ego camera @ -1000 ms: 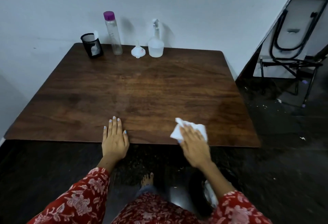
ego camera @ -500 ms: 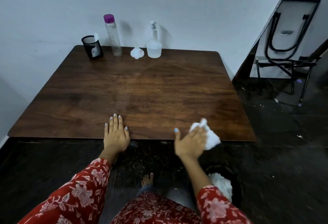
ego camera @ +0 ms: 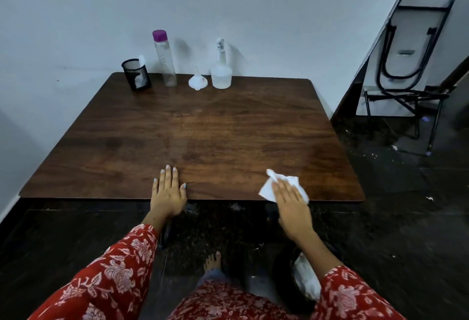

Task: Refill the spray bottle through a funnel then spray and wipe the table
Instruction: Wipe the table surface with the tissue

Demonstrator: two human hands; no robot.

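My right hand (ego camera: pixel 291 201) lay flat-fingered, pressing the tissue (ego camera: pixel 279 185) at the table's (ego camera: pixel 228 129) near edge; unwiped wood stretched away ahead. Left hand (ego camera: pixel 167 193) flat, bracing.

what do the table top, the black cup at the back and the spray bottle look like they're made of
Table top: wood or wood-look laminate, dark brown grain with a dull sheen; which one is unclear. Black cup: looks like metal mesh, since the white item inside shows through its wall. Spray bottle: probably translucent plastic, cloudy white body and nozzle.
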